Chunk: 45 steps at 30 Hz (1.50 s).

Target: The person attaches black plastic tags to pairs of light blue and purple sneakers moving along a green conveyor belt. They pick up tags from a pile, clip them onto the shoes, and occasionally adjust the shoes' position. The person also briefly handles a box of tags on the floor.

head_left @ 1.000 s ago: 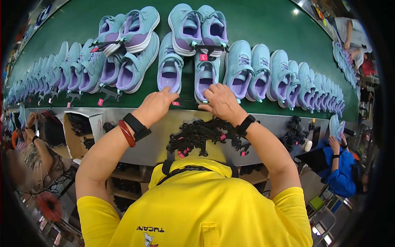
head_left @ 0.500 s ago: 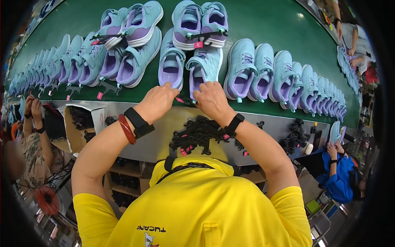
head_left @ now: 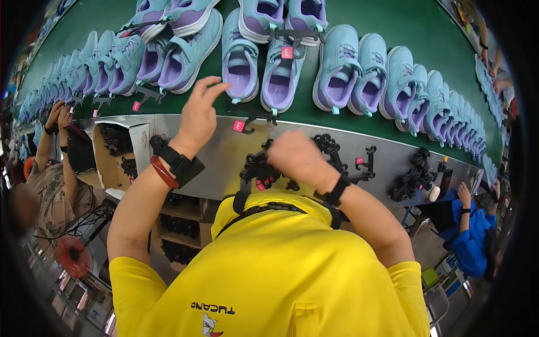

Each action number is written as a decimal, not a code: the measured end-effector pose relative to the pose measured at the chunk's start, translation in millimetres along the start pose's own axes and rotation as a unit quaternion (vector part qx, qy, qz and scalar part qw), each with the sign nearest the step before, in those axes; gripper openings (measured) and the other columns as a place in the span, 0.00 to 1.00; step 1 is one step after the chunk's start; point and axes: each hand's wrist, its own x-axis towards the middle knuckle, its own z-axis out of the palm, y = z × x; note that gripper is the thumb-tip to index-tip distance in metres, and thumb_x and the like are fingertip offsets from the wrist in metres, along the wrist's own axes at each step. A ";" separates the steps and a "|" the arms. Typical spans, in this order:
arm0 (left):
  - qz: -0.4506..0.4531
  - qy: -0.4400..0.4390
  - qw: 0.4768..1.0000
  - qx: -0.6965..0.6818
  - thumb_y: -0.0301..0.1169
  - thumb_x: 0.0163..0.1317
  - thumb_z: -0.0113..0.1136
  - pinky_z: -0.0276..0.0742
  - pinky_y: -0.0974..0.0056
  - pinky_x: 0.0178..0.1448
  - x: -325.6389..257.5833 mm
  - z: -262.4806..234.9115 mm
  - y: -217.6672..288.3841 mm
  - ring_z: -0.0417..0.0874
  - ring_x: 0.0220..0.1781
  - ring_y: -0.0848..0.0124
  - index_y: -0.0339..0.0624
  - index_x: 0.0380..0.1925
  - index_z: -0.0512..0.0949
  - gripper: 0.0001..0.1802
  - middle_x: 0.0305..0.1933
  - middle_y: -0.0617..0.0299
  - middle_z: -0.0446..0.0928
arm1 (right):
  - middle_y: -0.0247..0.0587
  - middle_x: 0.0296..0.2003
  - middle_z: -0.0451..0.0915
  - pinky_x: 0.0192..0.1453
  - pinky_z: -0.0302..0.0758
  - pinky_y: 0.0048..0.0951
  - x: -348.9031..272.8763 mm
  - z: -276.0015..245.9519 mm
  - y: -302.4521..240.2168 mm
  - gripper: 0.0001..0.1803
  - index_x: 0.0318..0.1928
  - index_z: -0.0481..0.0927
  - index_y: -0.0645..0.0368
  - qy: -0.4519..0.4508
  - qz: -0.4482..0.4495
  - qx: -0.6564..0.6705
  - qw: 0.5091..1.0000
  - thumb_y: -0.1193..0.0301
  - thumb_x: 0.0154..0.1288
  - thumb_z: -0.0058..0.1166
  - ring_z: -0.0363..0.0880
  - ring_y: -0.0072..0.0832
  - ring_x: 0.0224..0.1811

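Observation:
Two light-blue and lilac children's shoes, a left one (head_left: 240,76) and a right one (head_left: 279,87), lie side by side with heels toward me. A black plastic shoe hanger (head_left: 255,119) with a pink tag rests at their heels, over the bench edge. My left hand (head_left: 197,121) is raised beside the left shoe, open, thumb and fingers apart, holding nothing. My right hand (head_left: 297,159) is over a pile of black hangers (head_left: 255,168) on the metal ledge. It is blurred and its fingertips are hidden, so whether it grips a hanger is unclear.
Matching shoes line the green bench (head_left: 387,28) on both sides, some pairs stacked. Loose hangers (head_left: 412,177) lie farther right on the metal ledge (head_left: 210,149). A cardboard box (head_left: 140,147) stands left. One co-worker (head_left: 56,168) is at the left, another in blue (head_left: 471,241) at the right.
Both hands have let go of the shoe heels. The left has lifted away to the left; the right has drawn back to the hanger pile. The shoes sit higher in view.

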 end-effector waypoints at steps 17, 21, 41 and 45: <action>0.150 -0.116 0.982 -0.015 0.17 0.54 0.51 0.77 0.55 0.46 52.3 112.8 111.7 0.78 0.48 0.53 0.42 0.50 0.74 0.22 0.52 0.54 0.73 | 0.31 0.28 0.76 0.47 0.63 0.31 -27.3 33.1 -5.2 0.07 0.27 0.80 0.52 0.016 0.029 0.015 0.999 0.64 0.49 0.59 0.72 0.29 0.40; 0.185 -0.160 0.969 0.027 0.20 0.56 0.52 0.77 0.53 0.46 84.5 144.9 107.5 0.79 0.48 0.51 0.44 0.49 0.73 0.19 0.54 0.55 0.73 | 0.31 0.26 0.74 0.45 0.63 0.32 -37.2 22.9 -1.9 0.09 0.23 0.77 0.53 0.039 0.055 0.034 0.997 0.64 0.49 0.62 0.71 0.30 0.39; 0.161 -0.228 0.959 0.040 0.23 0.56 0.56 0.77 0.55 0.42 94.3 149.4 98.6 0.80 0.41 0.52 0.42 0.42 0.76 0.12 0.42 0.57 0.77 | 0.43 0.31 0.76 0.27 0.76 0.23 -93.4 -11.9 30.3 0.18 0.61 0.59 0.62 0.292 0.378 0.680 0.555 0.70 0.74 0.38 0.76 0.24 0.26; 0.180 -0.222 0.957 0.041 0.25 0.58 0.53 0.76 0.53 0.40 96.0 152.1 95.8 0.80 0.39 0.52 0.43 0.40 0.77 0.10 0.40 0.56 0.78 | 0.42 0.29 0.77 0.24 0.76 0.23 -94.0 -9.2 28.9 0.17 0.59 0.63 0.62 0.262 0.364 0.713 0.539 0.69 0.75 0.37 0.77 0.25 0.23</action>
